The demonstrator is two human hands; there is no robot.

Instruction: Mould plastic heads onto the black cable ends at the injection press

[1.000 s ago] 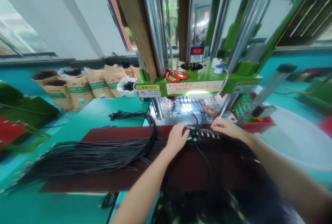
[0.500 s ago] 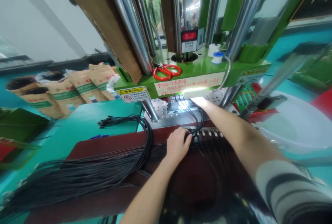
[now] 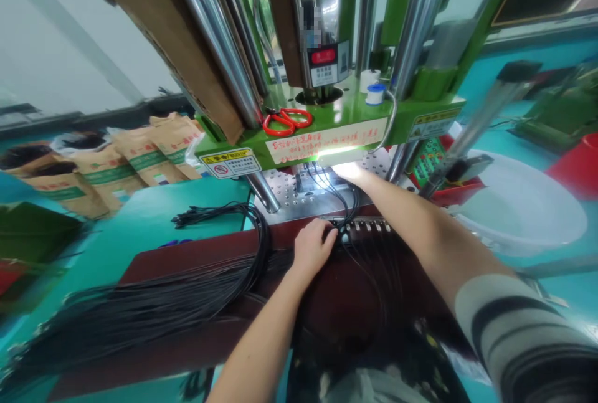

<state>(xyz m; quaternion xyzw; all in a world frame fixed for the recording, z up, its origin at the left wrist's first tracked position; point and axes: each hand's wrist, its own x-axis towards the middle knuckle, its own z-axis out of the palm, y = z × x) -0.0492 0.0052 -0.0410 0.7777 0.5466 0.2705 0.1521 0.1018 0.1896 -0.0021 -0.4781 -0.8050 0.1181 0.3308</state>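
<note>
My left hand [image 3: 314,246] is closed at the front edge of the dark red board, its thumb and fingers around thin black cables [image 3: 349,205]. These cables run up from there onto the metal bed [image 3: 283,191] of the green press. Under the press head, my right hand [image 3: 348,171] reaches in by the cables' far ends. Glare from the lamp [image 3: 341,155] washes it out and its fingers are hidden. Just right of my left hand, a row of metal-ended cable plugs [image 3: 374,227] lies along the board's edge.
A thick bundle of black cables [image 3: 140,309] spreads over the board [image 3: 163,263] at left. Red-handled scissors [image 3: 287,121] and thread spools [image 3: 375,94] rest on the green press head [image 3: 346,118]. Paper sacks [image 3: 149,154] stand at far left, a white basin [image 3: 527,203] at right.
The view has shifted slightly, so the press sits a little further left. Both hands keep about the same places relative to the press and cables.
</note>
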